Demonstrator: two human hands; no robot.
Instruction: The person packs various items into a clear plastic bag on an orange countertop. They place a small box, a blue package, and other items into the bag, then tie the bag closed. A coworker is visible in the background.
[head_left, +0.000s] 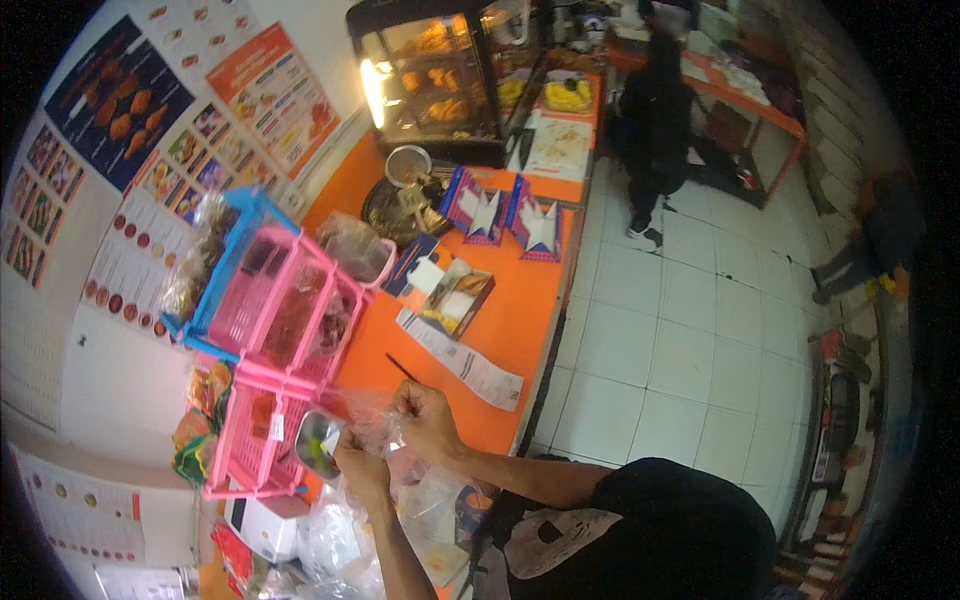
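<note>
A clear thin plastic bag (373, 421) is stretched between my two hands. My left hand (363, 466) pinches one side of it, and my right hand (429, 426) grips the other with curled fingers. Just beyond the left fingers sits a small metal-looking container (315, 442) with something green in it. More clear plastic bags (341, 529) are heaped under and beside my left forearm. Past my right hand, a long printed paper slip (469, 360) and a thin black stick (400, 366) lie on the orange counter (450, 397).
Pink stacked plastic baskets (259, 431) stand along the wall side. An open food box (459, 300), folded cartons (536, 221) and a dark round tray (382, 210) occupy the counter. A lit display warmer (435, 82) stands beyond. Another person (652, 127) is on the tiled floor.
</note>
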